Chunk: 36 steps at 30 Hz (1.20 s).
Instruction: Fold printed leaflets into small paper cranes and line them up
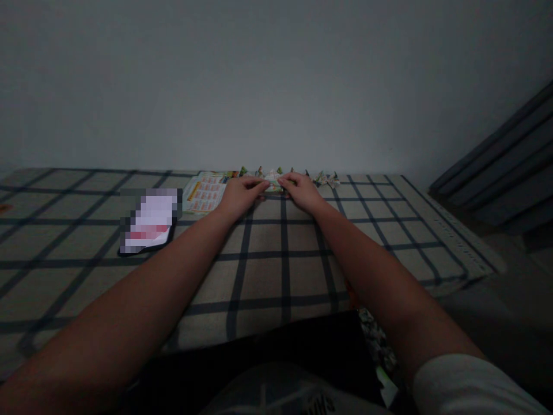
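Both hands meet near the far edge of the table, at the middle of the view. My left hand pinches the left end of a small light-green printed piece of paper. The right end of that paper is between the thumb and fingers of my right hand. Just behind the hands is a row of several small folded paper shapes, partly covered by my fingers. Printed sheets with rows of small boxes lie flat to the left of my left hand.
A phone with a lit, pixelated screen lies on the left. The checked cloth covers the table up to a grey wall. Dark ridged panels stand beyond the right edge. Crumpled printed material shows below my right forearm.
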Motion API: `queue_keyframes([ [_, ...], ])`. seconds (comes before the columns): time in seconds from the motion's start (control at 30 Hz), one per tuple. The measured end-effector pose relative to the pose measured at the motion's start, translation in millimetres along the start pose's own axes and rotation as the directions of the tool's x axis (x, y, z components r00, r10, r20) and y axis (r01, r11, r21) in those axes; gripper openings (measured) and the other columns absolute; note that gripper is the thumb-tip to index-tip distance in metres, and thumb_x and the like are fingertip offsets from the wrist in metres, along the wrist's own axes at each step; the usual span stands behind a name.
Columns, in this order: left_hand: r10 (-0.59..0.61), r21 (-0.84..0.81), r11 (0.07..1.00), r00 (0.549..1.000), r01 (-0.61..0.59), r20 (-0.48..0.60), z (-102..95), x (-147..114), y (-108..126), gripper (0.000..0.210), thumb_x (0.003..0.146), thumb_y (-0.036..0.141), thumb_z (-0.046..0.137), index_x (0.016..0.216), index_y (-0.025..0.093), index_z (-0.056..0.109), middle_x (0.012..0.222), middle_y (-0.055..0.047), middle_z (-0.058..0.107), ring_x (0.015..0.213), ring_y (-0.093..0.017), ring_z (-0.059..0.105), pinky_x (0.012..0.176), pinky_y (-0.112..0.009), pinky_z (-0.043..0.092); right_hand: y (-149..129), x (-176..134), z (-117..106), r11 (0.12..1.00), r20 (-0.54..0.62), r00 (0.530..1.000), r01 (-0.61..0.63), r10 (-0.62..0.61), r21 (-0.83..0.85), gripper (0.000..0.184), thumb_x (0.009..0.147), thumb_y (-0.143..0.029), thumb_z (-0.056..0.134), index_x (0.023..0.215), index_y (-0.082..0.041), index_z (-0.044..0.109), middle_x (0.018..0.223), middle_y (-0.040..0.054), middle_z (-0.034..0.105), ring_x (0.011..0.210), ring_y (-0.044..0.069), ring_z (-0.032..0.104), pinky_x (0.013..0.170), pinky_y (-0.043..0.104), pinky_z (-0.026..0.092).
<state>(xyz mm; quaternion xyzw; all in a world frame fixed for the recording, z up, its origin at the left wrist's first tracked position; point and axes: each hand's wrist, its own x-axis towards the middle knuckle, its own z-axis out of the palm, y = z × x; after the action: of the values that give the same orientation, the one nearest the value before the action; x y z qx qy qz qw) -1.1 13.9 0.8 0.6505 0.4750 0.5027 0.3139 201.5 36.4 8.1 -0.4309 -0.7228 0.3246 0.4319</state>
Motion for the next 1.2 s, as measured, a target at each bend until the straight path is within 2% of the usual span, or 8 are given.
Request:
queue_keyframes([
  [0.13,-0.058,-0.059,0.997,0.998,0.057,-0.021,0.9,-1.2,2.6,0.042,0.078,0.050,0.080,0.101,0.015,0.083,0.087,-0.007,0.078,0.071,-0.019,0.068,0.070,-0.030,0.056,-2.4,-0.3,-1.7,0.999,0.002,0.999,0.035,-0.035,-0.024,0.024,0.094,-0.038,0.063,0.089,-0.017,0.072,0.087,0.0035,0.070,0.078,0.016,0.061,0.071,0.028,0.051],
  [0.33,-0.086,-0.182,0.980,0.996,0.082,-0.012,2.1,1.9,3.2,0.063,0.076,0.035,0.079,0.134,0.014,0.070,0.085,-0.004,0.073,0.076,-0.017,0.067,0.078,-0.033,0.058,-4.5,-1.1,-2.8,0.988,-0.014,0.994,0.105,-0.107,-0.113,0.018,0.092,-0.032,0.068,0.088,-0.017,0.076,0.094,0.0059,0.076,0.091,0.020,0.067,0.089,0.033,0.049],
  [0.47,-0.088,-0.154,0.984,0.996,0.084,-0.018,1.7,2.2,3.1,0.052,0.073,0.033,0.075,0.121,0.014,0.076,0.091,-0.006,0.075,0.085,-0.021,0.068,0.084,-0.035,0.056,-2.6,-1.8,0.5,0.978,0.019,0.987,0.158,-0.157,-0.138,0.016,0.092,-0.032,0.069,0.091,-0.018,0.078,0.098,0.0054,0.079,0.093,0.021,0.069,0.091,0.033,0.050],
  [0.63,-0.081,-0.211,0.971,0.986,0.111,0.146,3.2,-4.8,9.6,0.049,0.069,0.048,0.087,0.104,0.015,0.080,0.106,-0.010,0.078,0.095,-0.023,0.069,0.091,-0.035,0.053,-3.9,-3.0,0.8,0.966,0.086,0.980,0.191,-0.178,-0.173,0.014,0.093,-0.028,0.068,0.090,-0.018,0.078,0.097,0.0057,0.079,0.093,0.021,0.069,0.090,0.034,0.050],
  [0.8,-0.062,-0.198,0.976,0.989,0.089,0.138,3.8,-6.1,7.0,0.053,0.067,0.054,0.089,0.103,0.017,0.081,0.102,-0.010,0.079,0.091,-0.023,0.069,0.085,-0.034,0.053,-5.2,-4.4,1.7,0.977,0.053,0.986,0.161,-0.155,-0.140,0.009,0.090,-0.027,0.070,0.096,-0.019,0.073,0.093,0.0046,0.075,0.089,0.020,0.068,0.086,0.033,0.051],
  [0.97,-0.104,-0.195,0.972,0.985,0.130,0.138,3.3,-0.5,-1.5,0.052,0.064,0.053,0.089,0.097,0.013,0.079,0.091,-0.009,0.079,0.077,-0.019,0.067,0.074,-0.030,0.051,0.8,-3.0,5.5,0.997,-0.045,0.999,0.013,-0.009,0.081,0.037,0.088,-0.032,0.074,0.121,-0.023,0.059,0.071,-0.0045,0.062,0.063,0.014,0.058,0.063,0.025,0.048],
  [1.1,-0.129,-0.226,0.964,0.989,0.142,0.071,3.4,-0.6,2.3,0.042,0.065,0.048,0.086,0.085,0.014,0.076,0.079,-0.005,0.075,0.067,-0.015,0.062,0.065,-0.026,0.047,-0.3,-1.0,4.8,0.974,0.060,0.996,-0.078,0.067,0.215,0.022,0.092,-0.039,0.068,0.100,-0.019,0.065,0.072,-0.0012,0.063,0.061,0.012,0.058,0.060,0.024,0.050],
  [1.2,-0.173,-0.213,0.961,0.984,0.179,0.047,4.1,-4.1,10.6,0.030,0.066,0.040,0.083,0.073,0.014,0.071,0.065,-0.002,0.068,0.057,-0.012,0.054,0.056,-0.024,0.042,-3.3,-0.5,3.3,0.975,0.088,0.994,-0.080,0.062,0.209,0.024,0.091,-0.039,0.069,0.081,-0.017,0.065,0.072,0.0005,0.063,0.062,0.011,0.058,0.061,0.024,0.050],
])
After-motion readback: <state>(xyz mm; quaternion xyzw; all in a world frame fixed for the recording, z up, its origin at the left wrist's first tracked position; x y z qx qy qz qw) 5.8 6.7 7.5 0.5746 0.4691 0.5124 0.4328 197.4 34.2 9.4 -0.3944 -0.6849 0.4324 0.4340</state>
